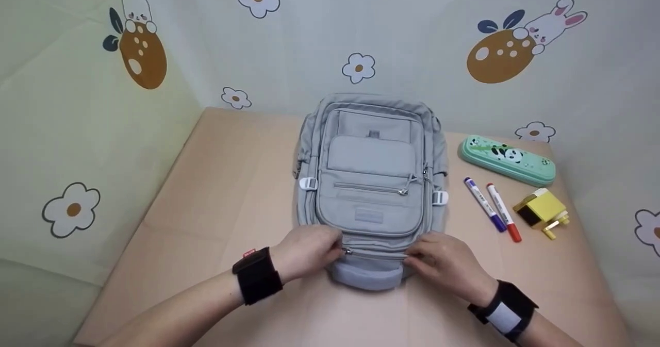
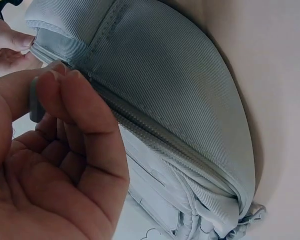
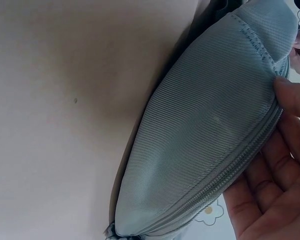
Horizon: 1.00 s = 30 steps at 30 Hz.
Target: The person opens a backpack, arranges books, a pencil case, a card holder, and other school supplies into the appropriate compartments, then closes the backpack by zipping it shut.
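A grey backpack (image 1: 371,153) lies front side up on the table, its top handle (image 1: 367,277) toward the person. The left hand (image 1: 312,251) is at the zipper near that handle. In the left wrist view its thumb and fingertips pinch a grey zipper pull (image 2: 36,102), partly hidden by the fingers. Across from it, the right hand (image 1: 446,262) grips the bag's edge along the same zipper (image 3: 224,180). Its thumb (image 3: 293,97) presses the fabric on one side, with the other fingers behind the edge. The zipper teeth run together beside both hands.
Right of the backpack lie a green panda pencil case (image 1: 508,160), a blue marker (image 1: 484,204), a red marker (image 1: 504,212) and a yellow pencil sharpener with a crank (image 1: 542,208). Patterned cloth walls (image 1: 309,43) enclose the table (image 1: 232,182) at the back and sides.
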Available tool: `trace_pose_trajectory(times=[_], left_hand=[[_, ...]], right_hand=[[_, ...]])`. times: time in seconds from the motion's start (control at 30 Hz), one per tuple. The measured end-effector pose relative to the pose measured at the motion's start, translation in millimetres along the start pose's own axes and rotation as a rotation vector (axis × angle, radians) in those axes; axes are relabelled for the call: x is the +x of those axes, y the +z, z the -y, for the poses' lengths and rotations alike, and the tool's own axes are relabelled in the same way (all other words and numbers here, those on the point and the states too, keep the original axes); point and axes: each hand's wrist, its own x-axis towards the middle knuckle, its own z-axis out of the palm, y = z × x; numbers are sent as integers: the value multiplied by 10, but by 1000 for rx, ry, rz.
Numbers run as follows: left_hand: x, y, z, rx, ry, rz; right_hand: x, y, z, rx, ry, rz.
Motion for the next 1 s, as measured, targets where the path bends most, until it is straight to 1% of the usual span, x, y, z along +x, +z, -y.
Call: trace_pose_trajectory(times=[0.23,0.37,0.5,0.63,0.7,0.87,1.0], left_hand=[[9,7,-8,-16,-13,-6],[3,15,-13,-6,-13,-10],[-4,33,-20,4,-12,-11],[-3,42,-19,-3,-10,-10],[0,46,-18,-9,-12,-6],[7,56,-9,-19,-8,-7],[-5,56,-3,-29,-3,-23]], right_hand=[[15,-14,19,7,22,23],[33,-13,44,-8,26,31],[85,20,93,-42,-20,18],[196,72,174,-72,-79,17],[257,95,224,-77,-87,38],[384,153,330,-93,-74,101],[425,196,358,-101,-76,114]])
